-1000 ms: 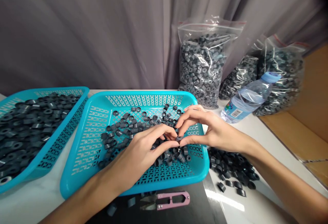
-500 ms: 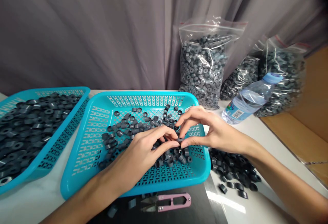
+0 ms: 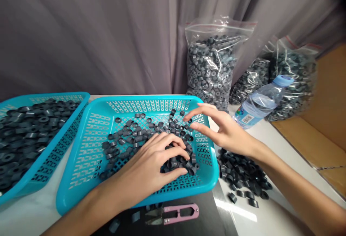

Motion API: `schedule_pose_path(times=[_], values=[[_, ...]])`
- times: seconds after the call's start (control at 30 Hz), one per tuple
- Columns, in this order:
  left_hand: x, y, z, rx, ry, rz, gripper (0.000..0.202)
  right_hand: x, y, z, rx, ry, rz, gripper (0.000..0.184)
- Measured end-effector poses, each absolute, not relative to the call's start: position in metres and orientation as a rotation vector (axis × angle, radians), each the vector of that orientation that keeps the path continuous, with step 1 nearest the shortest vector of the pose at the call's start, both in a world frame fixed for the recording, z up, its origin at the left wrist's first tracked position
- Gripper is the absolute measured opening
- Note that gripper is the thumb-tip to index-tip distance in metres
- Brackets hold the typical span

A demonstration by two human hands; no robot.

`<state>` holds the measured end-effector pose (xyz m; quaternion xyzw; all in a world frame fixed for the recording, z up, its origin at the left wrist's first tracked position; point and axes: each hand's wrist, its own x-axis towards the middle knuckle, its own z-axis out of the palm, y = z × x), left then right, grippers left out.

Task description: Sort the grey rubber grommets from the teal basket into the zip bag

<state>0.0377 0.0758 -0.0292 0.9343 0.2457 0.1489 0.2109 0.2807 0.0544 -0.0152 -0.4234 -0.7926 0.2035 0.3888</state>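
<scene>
My left hand [image 3: 159,156] reaches low over the middle basket, palm down, thumb and fingers apart, nothing visible between them. Its fingertips are at the dark grey ring-shaped pieces [image 3: 137,133]; whether they touch any is hard to tell. Over the basket's right rim is my right hand [image 3: 220,124], open, with index finger and thumb stretched out and apart, close to some pieces at that end. The turquoise plastic basket [image 3: 81,146] has slotted walls, and the short hollow pieces lie loosely across its floor. My left hand and forearm hide part of them.
A second turquoise basket [image 3: 61,144], heaped with similar pieces, stands at left. Pink thread snips [image 3: 181,214] lie in front on a dark mat. At right are a loose pile of pieces [image 3: 243,174], a water bottle [image 3: 259,102], filled zip bags [image 3: 211,66] and cardboard [image 3: 300,142].
Both hands were together, pinching one small grey piece. Now they are apart with fingers spread: the left lower over the pieces, the right drawn toward the rim. The piece is no longer between them.
</scene>
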Motion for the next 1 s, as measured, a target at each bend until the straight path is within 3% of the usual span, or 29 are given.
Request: schedule_pose_path(times=[0.1,0.23,0.47,0.77,0.9,1.0], values=[[0.038,0.073,-0.032,2.659,0.732,0.437,0.031,0.277,0.057,-0.020,-1.090,-2.110,0.257,0.025],[0.037,0.072,-0.032,2.711,0.763,0.461,0.042,0.274,0.058,-0.024,-1.087,-2.102,0.164,0.033],[0.039,0.077,-0.029,2.789,0.967,0.644,0.047,0.276,0.060,-0.030,-1.086,-2.086,0.225,0.039],[0.036,0.081,-0.033,2.777,1.057,0.606,0.045,0.271,0.057,-0.037,-1.182,-1.877,0.090,0.044],[0.036,0.083,-0.028,2.686,1.048,0.644,0.033,0.270,0.059,-0.046,-1.220,-1.722,0.320,0.058],[0.033,0.091,-0.024,2.598,1.105,0.746,0.025,0.270,0.061,-0.050,-1.276,-1.662,0.634,0.047]])
